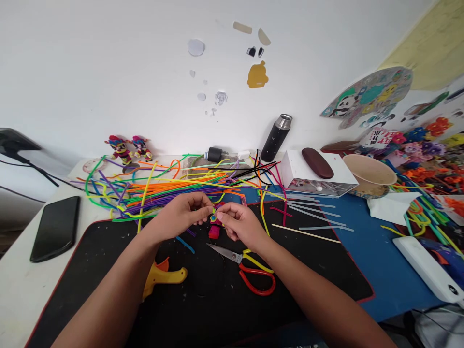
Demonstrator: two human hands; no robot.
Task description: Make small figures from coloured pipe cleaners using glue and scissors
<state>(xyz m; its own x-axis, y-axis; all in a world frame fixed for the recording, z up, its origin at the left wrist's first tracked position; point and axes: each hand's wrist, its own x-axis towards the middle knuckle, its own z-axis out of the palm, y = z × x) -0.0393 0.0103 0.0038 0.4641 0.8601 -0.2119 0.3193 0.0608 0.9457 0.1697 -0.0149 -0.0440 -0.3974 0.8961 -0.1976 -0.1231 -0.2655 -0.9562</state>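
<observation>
My left hand (pixel 188 211) and my right hand (pixel 242 223) meet over the black mat, fingertips pinched close together. Between them is a small blue and yellow-green piece (pixel 213 217), apparently bent pipe cleaner; the fingers cover part of it. Right below it shows a pink-red fuzzy piece (pixel 213 232), partly hidden; whether it is joined to the small piece I cannot tell. Scissors (pixel 250 266) with one red and one yellow handle lie open under my right wrist. Beside my left forearm rests a yellow glue gun (pixel 166 275), partly covered by the arm.
Many coloured pipe cleaners (pixel 174 191) lie behind my hands. Clear glue sticks (pixel 315 210) and a wooden skewer (pixel 306 233) are to the right. Around stand a black flask (pixel 276 139), a white box (pixel 297 169), a bowl (pixel 369 174), two small figures (pixel 119 149) and a phone (pixel 55 228).
</observation>
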